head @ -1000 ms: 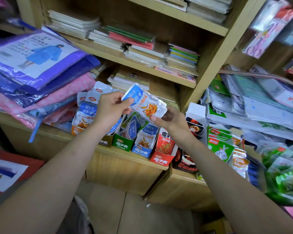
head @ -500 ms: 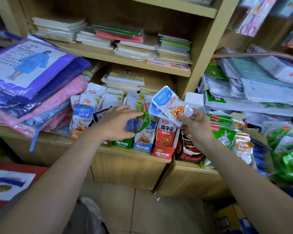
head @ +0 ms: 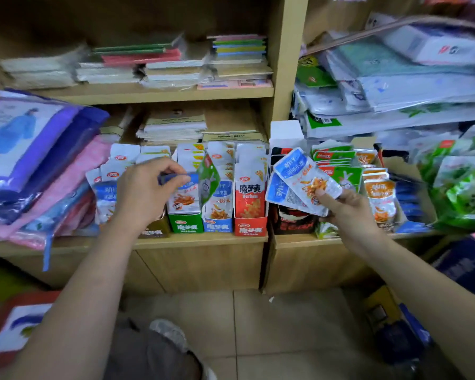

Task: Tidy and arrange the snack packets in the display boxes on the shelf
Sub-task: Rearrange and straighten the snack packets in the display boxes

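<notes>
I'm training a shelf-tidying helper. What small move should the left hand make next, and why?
Probably lift the blue packet that the left hand pinches out of the green box: it looks misplaced there, and the right hand holds two matching blue packets.

Two hands show, the left hand [head: 143, 193] pinching one blue-topped packet [head: 176, 178] and the right hand [head: 346, 211] gripping two blue-and-white packets [head: 305, 178], before five display boxes [head: 250, 227] in a row, one each of brown, green, blue, red and black.
</notes>
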